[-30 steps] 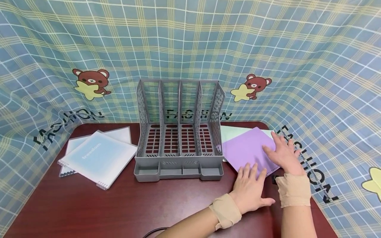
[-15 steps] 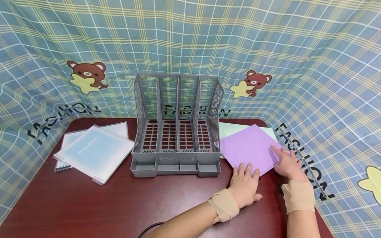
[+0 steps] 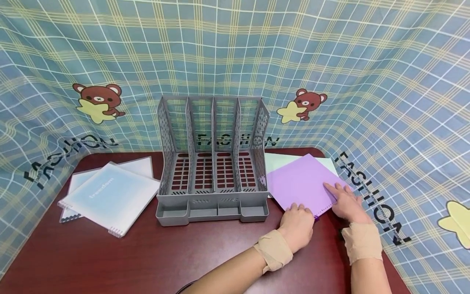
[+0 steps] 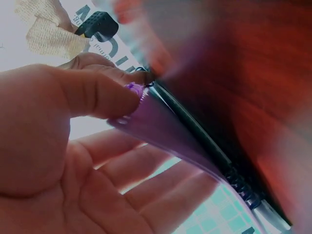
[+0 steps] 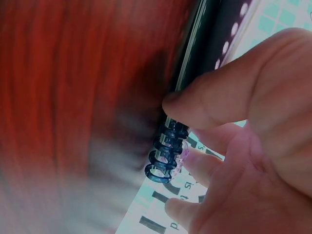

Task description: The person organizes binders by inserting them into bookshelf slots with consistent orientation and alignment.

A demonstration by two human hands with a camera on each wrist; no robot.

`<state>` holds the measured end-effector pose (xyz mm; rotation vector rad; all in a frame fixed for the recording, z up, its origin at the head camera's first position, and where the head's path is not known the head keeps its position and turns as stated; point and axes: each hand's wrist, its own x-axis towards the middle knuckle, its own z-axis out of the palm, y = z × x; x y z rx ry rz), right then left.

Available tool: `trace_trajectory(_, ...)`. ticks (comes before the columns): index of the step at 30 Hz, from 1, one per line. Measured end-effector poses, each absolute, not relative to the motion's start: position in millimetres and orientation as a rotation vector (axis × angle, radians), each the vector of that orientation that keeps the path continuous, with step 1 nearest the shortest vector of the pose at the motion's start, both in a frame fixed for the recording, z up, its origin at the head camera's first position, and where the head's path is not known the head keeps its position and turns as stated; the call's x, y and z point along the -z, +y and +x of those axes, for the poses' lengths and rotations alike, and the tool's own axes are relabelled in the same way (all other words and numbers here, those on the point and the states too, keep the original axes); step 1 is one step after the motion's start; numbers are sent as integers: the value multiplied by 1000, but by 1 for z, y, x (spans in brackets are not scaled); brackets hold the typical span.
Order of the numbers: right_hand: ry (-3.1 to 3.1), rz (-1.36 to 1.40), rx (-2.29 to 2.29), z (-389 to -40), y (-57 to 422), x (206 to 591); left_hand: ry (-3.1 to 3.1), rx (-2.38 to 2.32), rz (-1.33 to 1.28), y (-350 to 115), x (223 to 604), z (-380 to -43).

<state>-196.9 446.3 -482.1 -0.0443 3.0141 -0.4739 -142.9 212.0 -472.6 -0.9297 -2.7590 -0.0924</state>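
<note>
A purple spiral notebook point(image 3: 302, 183) lies aslant over a mint-green one point(image 3: 280, 159) at the right of the desk. My left hand point(image 3: 296, 228) grips its near corner; in the left wrist view the thumb point(image 4: 105, 95) lies against the purple coil point(image 4: 135, 88), with the fingers across the cover. My right hand point(image 3: 346, 204) holds the bound edge at the right, index finger stretched over the cover. In the right wrist view its thumb point(image 5: 209, 100) presses the edge beside dark coils point(image 5: 165, 151). Which notebook those coils belong to is unclear.
A grey file organizer point(image 3: 213, 200) with tall dividers and front trays stands mid-desk, close to the purple notebook. Two spiral notebooks, the upper a pale blue one point(image 3: 110, 196), overlap at the left. Plaid cloth point(image 3: 220, 49) hangs behind and at both sides. A dark cable point(image 3: 185, 287) lies in front.
My left hand's spread fingers have curled at the notebook's near corner, and its thumb has tucked out of sight. The right hand has shifted down onto the bound edge. The head view has moved slightly.
</note>
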Motion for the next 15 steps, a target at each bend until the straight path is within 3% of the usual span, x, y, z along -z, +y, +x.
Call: trace_trajectory(15,3051,-49,413,-192,441,485,-2619,96,-1067,202,460,-148)
